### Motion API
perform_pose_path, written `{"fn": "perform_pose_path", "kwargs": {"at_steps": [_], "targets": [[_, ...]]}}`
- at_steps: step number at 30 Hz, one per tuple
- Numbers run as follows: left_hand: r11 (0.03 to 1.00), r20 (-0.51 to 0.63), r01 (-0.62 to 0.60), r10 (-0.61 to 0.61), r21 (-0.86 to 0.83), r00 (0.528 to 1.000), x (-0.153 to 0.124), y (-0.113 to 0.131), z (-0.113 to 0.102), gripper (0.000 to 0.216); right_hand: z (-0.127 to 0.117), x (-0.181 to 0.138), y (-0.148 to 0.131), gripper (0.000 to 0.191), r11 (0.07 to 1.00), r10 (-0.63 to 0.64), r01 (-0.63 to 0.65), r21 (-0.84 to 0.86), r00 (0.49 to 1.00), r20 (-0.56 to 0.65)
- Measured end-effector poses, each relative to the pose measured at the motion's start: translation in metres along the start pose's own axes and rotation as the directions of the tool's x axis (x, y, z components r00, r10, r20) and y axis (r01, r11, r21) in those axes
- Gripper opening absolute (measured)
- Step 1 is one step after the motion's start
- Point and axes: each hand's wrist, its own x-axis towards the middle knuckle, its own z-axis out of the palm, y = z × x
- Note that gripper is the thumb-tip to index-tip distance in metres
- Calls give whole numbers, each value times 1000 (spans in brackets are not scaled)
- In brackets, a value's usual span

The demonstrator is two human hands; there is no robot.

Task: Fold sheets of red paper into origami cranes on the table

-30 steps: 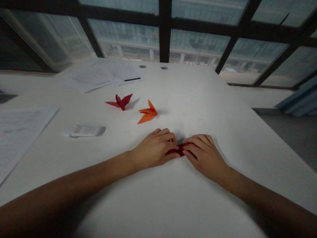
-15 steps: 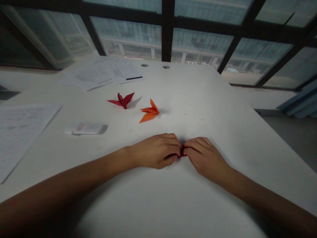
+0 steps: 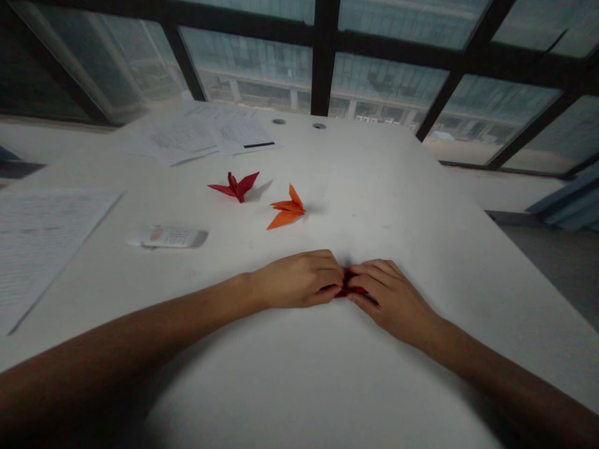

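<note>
Far left on the worktop (image 3: pixel 374 187), printed sheet (image 3: pixel 42 237) and white device (image 3: pixel 168 237); then dark red figure (image 3: pixel 236 185) and orange figure (image 3: pixel 286 212), set aside farther back. Near centre, left hand (image 3: pixel 299 280) and right hand (image 3: pixel 393 296), both grips closed on the red paper (image 3: pixel 349 288), holding it flat, probably to sharpen a crease.

Printed sheets (image 3: pixel 42 243) carry text too blurred to read.

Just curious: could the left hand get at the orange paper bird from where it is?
Probably yes: only bare table lies between the left hand and the orange bird, though it is pinching the red paper.
</note>
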Motion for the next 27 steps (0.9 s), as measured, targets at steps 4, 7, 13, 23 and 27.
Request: {"fn": "perform_pose_path", "kwargs": {"at_steps": [4,7,13,23,27], "targets": [[998,-58,-15,12,-54,998,-1,-1,2,19,-2,2,-2,10,995,59,-59,84,998,-3],[980,-83,104,-119,-167,989,-3,-1,0,21,-6,4,-5,14,974,123,-112,195,991,-45],[558,-174,88,-399,-825,900,-1,-5,-10,61,-21,12,-10,8,586,543,-451,673,835,87],[151,-55,86,-740,-985,671,14,30,17,55,-16,15,-32,23,171,575,-206,963,815,72],[331,-95,170,-653,-928,751,16,38,13,33,-13,13,-32,23,257,577,-234,938,816,45]]}}
